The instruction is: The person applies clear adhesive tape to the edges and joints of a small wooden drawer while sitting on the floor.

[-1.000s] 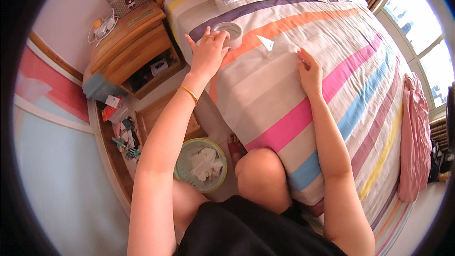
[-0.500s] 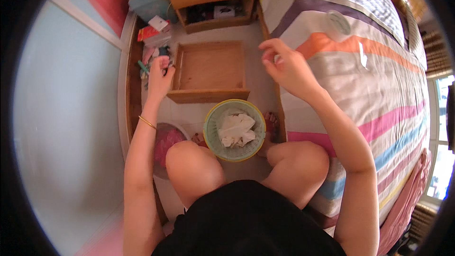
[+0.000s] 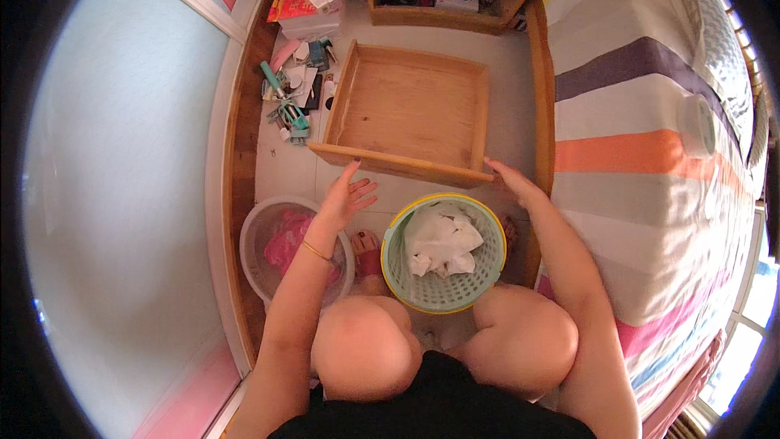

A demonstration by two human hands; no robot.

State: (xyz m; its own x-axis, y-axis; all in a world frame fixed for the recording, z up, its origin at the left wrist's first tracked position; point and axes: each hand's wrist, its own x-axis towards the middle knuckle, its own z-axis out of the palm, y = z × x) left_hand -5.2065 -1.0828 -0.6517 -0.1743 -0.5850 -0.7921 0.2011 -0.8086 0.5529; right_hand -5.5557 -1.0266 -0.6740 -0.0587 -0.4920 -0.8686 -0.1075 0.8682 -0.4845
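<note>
A wooden drawer (image 3: 406, 110) lies on the floor in front of me, its bare bottom facing up. Just outside its front panel, towards the left end, my left hand (image 3: 348, 197) is held palm inward with fingers spread and nothing in it. The fingers of my right hand (image 3: 513, 183) reach out to the panel's right end; whether they press on the wood or only come close, I cannot tell. Between my knees stands a green basket (image 3: 443, 297) with a yellow rim, holding crumpled white paper (image 3: 443, 240).
Left of the drawer lies a pile of small items (image 3: 299, 85), among them a teal-handled tool. Behind it is a white box (image 3: 313, 26) with a red packet. A tub (image 3: 250, 254) with pink cloth stands near my left knee. A cabinet (image 3: 455, 20) is ahead; a striped bed (image 3: 617, 219) flanks the right.
My left hand has come back from the small items, where its fingers held something dark, and now shows nothing. My right hand has lowered from beside the bed to the drawer's right front corner.
</note>
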